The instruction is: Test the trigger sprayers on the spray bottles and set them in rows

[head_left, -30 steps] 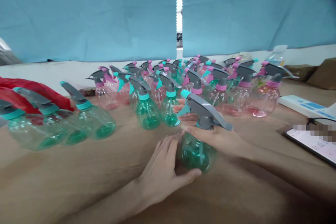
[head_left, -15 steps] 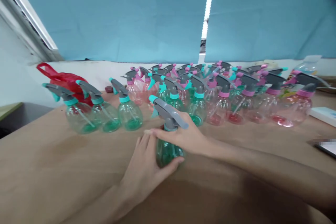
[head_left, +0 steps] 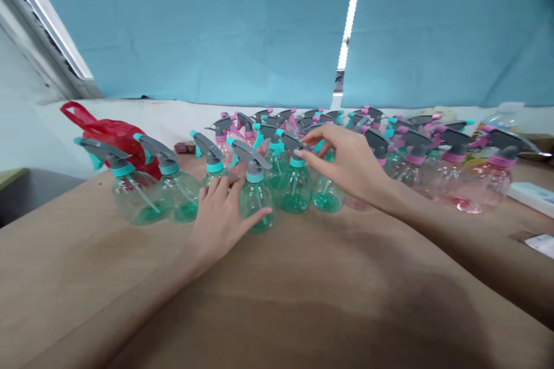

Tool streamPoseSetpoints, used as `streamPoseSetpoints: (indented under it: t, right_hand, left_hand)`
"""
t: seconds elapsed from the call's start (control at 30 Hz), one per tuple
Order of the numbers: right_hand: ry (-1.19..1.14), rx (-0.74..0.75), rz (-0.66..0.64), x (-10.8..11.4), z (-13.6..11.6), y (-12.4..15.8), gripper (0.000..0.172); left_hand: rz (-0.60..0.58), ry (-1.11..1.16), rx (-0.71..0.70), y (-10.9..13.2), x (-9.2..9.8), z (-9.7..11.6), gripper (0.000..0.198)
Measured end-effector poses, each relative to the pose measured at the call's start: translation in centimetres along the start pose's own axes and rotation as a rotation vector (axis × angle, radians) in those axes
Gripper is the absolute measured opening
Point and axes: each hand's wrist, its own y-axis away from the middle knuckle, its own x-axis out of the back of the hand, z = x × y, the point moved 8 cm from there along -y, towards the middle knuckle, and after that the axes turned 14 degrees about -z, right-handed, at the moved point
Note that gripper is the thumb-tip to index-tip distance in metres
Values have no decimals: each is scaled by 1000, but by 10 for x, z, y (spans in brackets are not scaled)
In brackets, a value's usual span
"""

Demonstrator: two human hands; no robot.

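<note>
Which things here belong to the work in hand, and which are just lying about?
In hand: left hand gripping green spray bottle; right hand touching next green bottle; other green bottles; pink bottles.
Lying about: red bag; white box.

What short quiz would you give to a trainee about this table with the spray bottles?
1. True or false: the left hand holds a pink bottle.
2. What do the fingertips of the right hand touch? A. a cup; B. the grey trigger head of a green bottle; C. a box.
3. Fill in: the red bag lies at the ___ end of the front row of bottles.
Key: 1. False: it holds a green spray bottle by its body. 2. B. 3. left.
</note>
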Motion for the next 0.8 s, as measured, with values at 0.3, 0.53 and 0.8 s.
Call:
streamPoseSetpoints:
  t: [0.3,0.53,0.8]
  right_hand:
    - [357,-306,-201,-24,20,-29,55]
    - [316,-261,-240,-31,28,-32,40]
    - [233,-187,-226,-12,19,-6,33]
  left_hand:
    - [30,-128,2,-27,-11,-7,69]
    - [15,-129,28,-31,-10,-4,79]
    - [56,-99,117,-2,10,13,78]
